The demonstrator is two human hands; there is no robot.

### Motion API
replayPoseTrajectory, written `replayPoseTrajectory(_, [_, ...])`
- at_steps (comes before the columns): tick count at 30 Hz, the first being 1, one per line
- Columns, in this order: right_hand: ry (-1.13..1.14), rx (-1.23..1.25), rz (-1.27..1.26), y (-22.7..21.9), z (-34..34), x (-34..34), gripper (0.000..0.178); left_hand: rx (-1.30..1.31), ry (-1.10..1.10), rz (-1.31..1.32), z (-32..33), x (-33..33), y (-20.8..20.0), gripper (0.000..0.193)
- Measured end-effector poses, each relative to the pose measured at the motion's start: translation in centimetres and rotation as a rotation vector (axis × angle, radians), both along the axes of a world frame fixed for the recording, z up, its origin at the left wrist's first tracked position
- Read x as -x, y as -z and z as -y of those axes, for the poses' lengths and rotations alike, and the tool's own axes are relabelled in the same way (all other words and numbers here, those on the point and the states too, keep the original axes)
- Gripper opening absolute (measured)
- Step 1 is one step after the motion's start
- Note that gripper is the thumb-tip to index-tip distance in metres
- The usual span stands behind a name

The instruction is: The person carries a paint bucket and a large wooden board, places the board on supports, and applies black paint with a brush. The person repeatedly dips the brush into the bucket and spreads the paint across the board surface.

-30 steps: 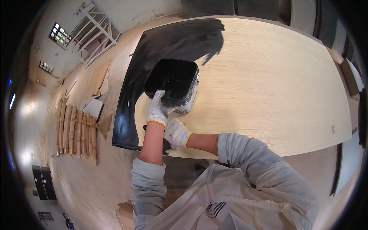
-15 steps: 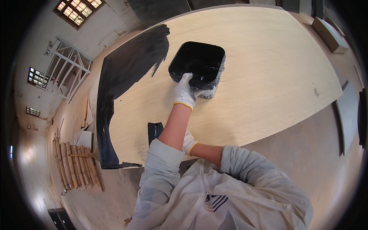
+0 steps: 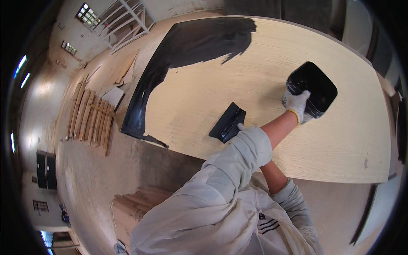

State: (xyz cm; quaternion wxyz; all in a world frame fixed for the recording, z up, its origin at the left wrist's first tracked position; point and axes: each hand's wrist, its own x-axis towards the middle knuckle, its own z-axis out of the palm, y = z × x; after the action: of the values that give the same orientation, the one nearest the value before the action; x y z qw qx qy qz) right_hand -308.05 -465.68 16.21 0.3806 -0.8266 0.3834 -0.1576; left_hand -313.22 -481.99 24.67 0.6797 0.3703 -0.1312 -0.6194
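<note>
In the head view, my left hand [image 3: 296, 104], in a white knit glove, grips the near rim of a square bucket [image 3: 324, 87]. The bucket is black inside, smeared on its outer wall, and tilted. My arms cross, the left over the right. Under my left sleeve, my right hand [image 3: 241, 126] is mostly hidden; a gloved bit shows at the edge of a wide black scraper [image 3: 228, 121], which it holds over the board. Black coating [image 3: 199, 40] covers the far left and left edge of the pale wood-grained board [image 3: 191, 97], with a ragged border.
Long brown wrapped bundles [image 3: 87, 117] lie on the floor to the left. Brown cardboard [image 3: 136, 208] is close by my left side. A white metal frame [image 3: 127, 21] stands at the far left, and a pale panel [image 3: 376, 212] leans beyond the board's right end.
My view has swung left. The bucket, in my left hand, has shifted rightward and tilted. The scraper, mostly behind my left arm before, now shows out over the board.
</note>
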Motion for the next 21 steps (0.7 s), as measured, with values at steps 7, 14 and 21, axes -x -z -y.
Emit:
replayPoseTrajectory(7, [-0.103, 0.072, -0.244, -2.8, -1.7, -6.9, 0.061, 0.075, 0.107, -0.127, -3.9, -4.6, -2.3, 0.054])
replayPoseTrajectory(14, [-0.28, 0.053, -0.17, -1.2, -5.8, -16.8, 0.063, -0.02, -0.08, 0.394, -16.0, -21.3, -6.3, 0.06])
replayPoseTrajectory(21, [-0.278, 0.024, -0.35, -2.4, 1.8, -28.7, 0.066, -0.117, -0.89, 0.598, -43.2, -45.0, 0.0, 0.029])
